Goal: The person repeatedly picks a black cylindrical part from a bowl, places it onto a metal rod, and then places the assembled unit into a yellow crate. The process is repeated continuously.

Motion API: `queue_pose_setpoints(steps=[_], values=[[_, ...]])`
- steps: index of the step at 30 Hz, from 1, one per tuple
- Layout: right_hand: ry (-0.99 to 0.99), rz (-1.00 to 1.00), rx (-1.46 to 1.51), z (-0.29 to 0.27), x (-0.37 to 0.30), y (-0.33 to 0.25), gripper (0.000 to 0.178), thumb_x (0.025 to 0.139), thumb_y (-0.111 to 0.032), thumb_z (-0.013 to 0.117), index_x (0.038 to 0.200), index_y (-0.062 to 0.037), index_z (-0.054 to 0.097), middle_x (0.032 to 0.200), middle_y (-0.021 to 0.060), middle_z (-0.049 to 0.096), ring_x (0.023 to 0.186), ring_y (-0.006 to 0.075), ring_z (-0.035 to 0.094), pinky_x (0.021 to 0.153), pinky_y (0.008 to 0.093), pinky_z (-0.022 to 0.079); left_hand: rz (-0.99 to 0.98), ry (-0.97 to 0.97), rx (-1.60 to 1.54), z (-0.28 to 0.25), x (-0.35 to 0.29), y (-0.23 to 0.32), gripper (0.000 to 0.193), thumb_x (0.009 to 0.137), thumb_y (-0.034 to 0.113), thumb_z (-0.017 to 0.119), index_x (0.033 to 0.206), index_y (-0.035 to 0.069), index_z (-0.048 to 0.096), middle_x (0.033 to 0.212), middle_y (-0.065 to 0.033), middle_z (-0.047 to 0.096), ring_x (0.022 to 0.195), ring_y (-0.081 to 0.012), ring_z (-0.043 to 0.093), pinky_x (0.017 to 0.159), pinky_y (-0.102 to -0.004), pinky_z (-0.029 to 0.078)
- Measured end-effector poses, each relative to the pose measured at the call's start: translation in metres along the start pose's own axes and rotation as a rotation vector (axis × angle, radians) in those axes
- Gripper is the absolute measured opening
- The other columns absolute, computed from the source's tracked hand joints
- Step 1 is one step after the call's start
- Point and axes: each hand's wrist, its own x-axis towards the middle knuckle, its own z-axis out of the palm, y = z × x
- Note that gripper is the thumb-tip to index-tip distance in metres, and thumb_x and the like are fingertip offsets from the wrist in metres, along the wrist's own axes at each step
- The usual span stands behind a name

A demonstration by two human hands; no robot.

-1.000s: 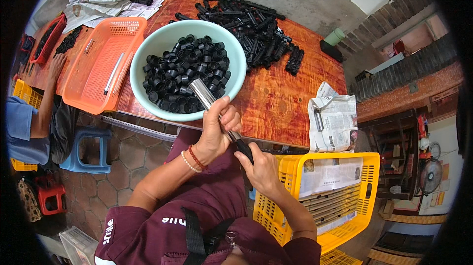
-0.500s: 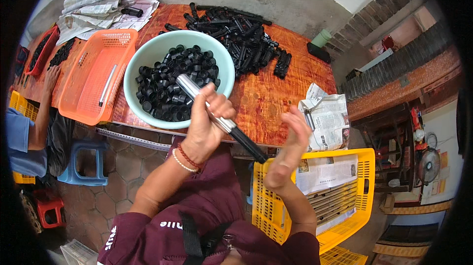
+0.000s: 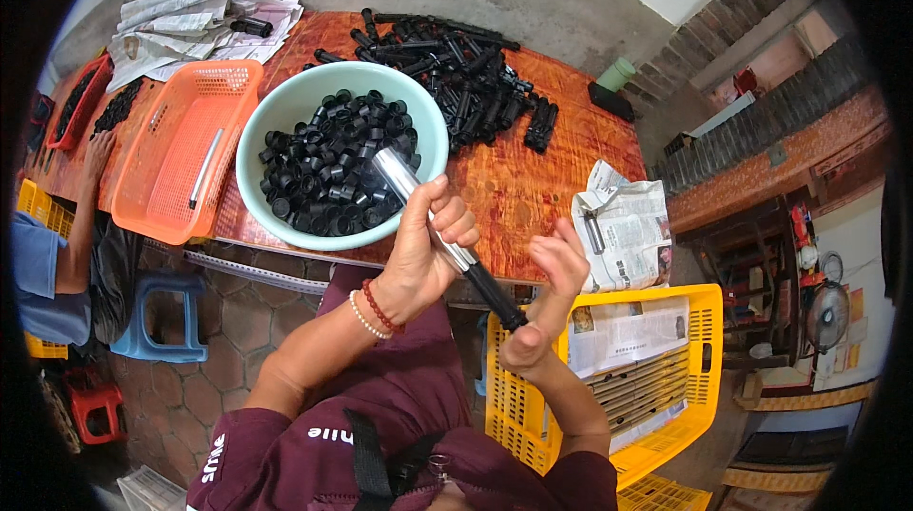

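Observation:
My left hand (image 3: 430, 250) is wrapped round a shiny metal tube (image 3: 394, 172) with a black grip section (image 3: 493, 296) on its lower right end. The tube's upper end reaches over the rim of a pale green basin (image 3: 249, 145) filled with short black plastic rings (image 3: 328, 169). At the black end, the palm of my right hand (image 3: 547, 297) is up against the tip or very close to it. Its fingers are stretched out and bent a little, not wrapped round anything.
Black plastic tubular parts (image 3: 471, 83) are heaped behind the basin. An orange basket (image 3: 171, 164) holds a pale rod. At right, newspaper (image 3: 628, 226) lies on the table's corner, above a yellow crate (image 3: 709, 359) of long tubes. Another person's arm (image 3: 87, 183) rests at far left.
My left hand and the tube have shifted slightly right and down. My right hand has moved in so its palm is at the black end, with its fingers lower and more bent.

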Motion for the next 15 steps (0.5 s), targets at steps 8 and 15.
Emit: queue_pose_setpoints(steps=[8, 15], values=[[0.042, -0.019, -0.053, -0.012, -0.003, 0.006, 0.079, 0.088, -0.069, 0.026, 0.119, 0.0001, 0.048, 0.117, 0.0191, 0.046, 0.122, 0.0398, 0.036, 0.103, 0.0514, 0.026, 0.010, -0.081, -0.056, 0.000, 0.006, 0.006, 0.033, 0.094, 0.021, 0.052, 0.065, 0.017, 0.036, 0.053, 0.0063, 0.029, 0.047, -0.0053, 0.029, 0.047, -0.0206, 0.029], [-0.078, -0.035, -0.056, 0.013, 0.005, 0.010, 0.074, 0.092, -0.063, 0.022, 0.120, 0.0011, 0.046, 0.115, 0.0186, 0.047, 0.118, 0.0376, 0.041, 0.103, 0.0513, 0.028, -0.179, 0.052, 0.079, -0.019, -0.009, -0.034, 0.032, 0.093, 0.025, 0.052, 0.067, 0.017, 0.035, 0.054, 0.0060, 0.031, 0.049, -0.0061, 0.031, 0.047, -0.0219, 0.029]])
